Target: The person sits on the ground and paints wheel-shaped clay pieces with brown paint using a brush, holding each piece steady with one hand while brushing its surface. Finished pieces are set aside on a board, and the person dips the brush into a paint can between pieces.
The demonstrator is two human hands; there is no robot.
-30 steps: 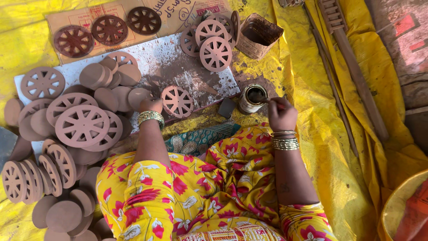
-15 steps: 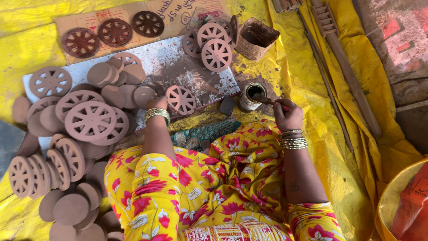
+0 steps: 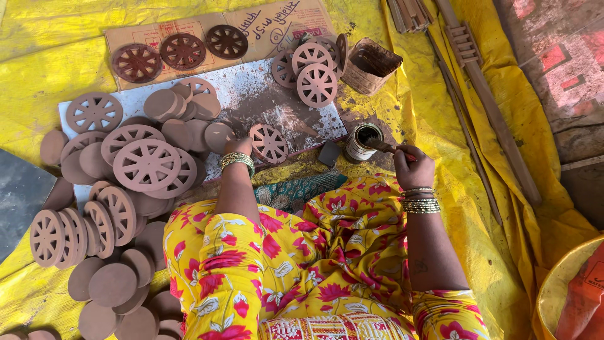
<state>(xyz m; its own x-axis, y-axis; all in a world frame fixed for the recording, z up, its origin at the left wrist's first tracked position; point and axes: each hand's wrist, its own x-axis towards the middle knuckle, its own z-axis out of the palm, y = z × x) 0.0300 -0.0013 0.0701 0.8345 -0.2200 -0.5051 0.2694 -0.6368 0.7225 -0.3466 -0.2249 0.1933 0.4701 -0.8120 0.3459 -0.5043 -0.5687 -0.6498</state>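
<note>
A flattened sheet of brown cardboard (image 3: 251, 28) is lying across the upper middle of the frame on the yellow sheet, and it is showing red printing and dark handwriting on its face. To its right, in the upper middle, a small open brown box (image 3: 371, 66) is sitting tilted. Below that, near the centre right, a small round tin (image 3: 362, 142) with a pale label around its side is standing upright. At the lower right corner, an orange packet (image 3: 582, 296) is poking into view.
</note>
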